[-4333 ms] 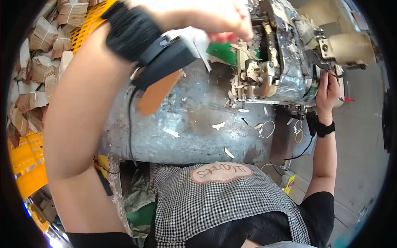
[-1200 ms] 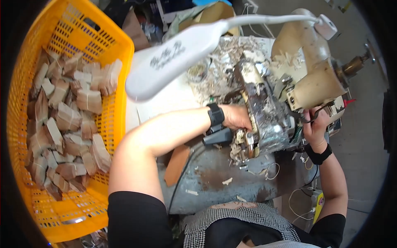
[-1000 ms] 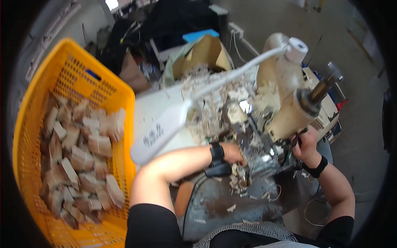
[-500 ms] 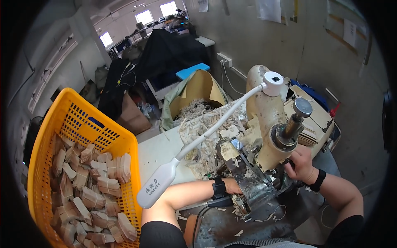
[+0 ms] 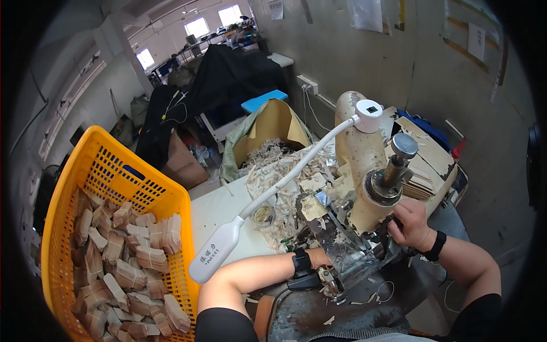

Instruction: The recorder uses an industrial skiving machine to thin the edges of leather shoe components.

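Looking higher than earlier, bringing windows and grey wall into view; tucking left hand partly behind machine.

I count one machine, one white lamp, two hands, two black wrist straps, three windows; by the counter's left edge, one crate, its bundles too overlapped to count.

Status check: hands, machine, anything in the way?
Left hand at cream machine, fingers hidden. Right hand curled at machine's right side, grip unclear. Pale scraps heaped alongside; white lamp partly overlaps left forearm in view.
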Motion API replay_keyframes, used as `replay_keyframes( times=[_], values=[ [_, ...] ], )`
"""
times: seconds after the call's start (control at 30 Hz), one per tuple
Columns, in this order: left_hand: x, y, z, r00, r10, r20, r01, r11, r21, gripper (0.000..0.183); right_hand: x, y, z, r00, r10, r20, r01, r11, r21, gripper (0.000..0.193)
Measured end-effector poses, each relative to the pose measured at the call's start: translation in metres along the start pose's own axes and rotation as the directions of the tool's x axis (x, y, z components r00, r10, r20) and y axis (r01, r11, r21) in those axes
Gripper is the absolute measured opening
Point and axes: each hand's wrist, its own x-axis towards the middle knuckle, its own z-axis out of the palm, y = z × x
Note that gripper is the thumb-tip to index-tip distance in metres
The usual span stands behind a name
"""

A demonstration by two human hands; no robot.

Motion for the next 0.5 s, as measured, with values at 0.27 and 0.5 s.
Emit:
replay_keyframes(
  times=[0.27, 0.5],
  values=[
    [-0.004, 0.068, -0.035, 0.986, -0.03, -0.164, 0.011, 0.993, -0.119, 0.027, -0.004, -0.003, -0.002, 1.0, 0.002, -0.003, -0.002, 1.0, -0.026, 0.016],
    [0.005, 0.129, -0.079, 0.977, -0.094, -0.191, 0.021, 0.936, -0.352, 0.026, -0.004, -0.001, 0.0, 1.0, -0.001, -0.008, 0.001, 1.0, 0.008, 0.015]
  ],
)
